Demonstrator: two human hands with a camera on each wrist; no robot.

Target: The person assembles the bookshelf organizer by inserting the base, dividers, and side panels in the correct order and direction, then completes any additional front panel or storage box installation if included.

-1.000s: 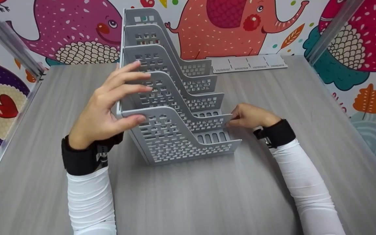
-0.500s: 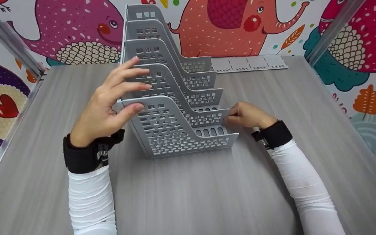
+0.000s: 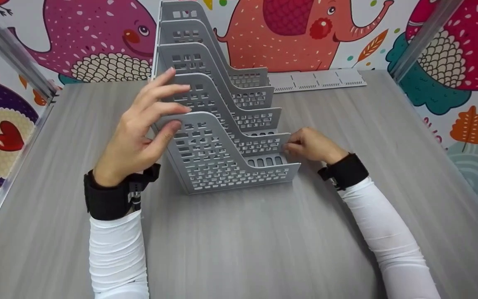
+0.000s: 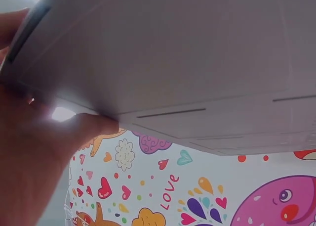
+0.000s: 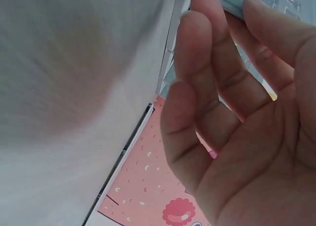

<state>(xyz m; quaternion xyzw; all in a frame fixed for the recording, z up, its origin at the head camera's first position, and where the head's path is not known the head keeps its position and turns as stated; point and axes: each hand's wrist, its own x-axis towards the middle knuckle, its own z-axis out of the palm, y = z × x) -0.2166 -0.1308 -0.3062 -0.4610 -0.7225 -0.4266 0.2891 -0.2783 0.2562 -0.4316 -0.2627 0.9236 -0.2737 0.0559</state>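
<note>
A grey desktop file organizer (image 3: 206,153) with upright perforated dividers stands on the table in the head view, its tall back toward the left. My left hand (image 3: 137,128) grips the near end of that tall back, thumb against the nearest divider and fingers reaching over the top edge. In the left wrist view, the organizer's smooth back panel (image 4: 173,53) fills the upper part. At the low front, my right hand (image 3: 315,145) pinches the edge of the second divider. The right wrist view shows the thumb and fingertips on that edge, the other fingers loosely bent.
A flat light-grey slotted panel (image 3: 320,81) lies at the back of the wood-grain table (image 3: 243,241), against the cartoon-patterned wall (image 3: 280,54). Metal frame posts (image 3: 425,41) stand at both rear corners.
The organizer has slid away from me toward the back wall, and both hands have moved with it while keeping their hold.
</note>
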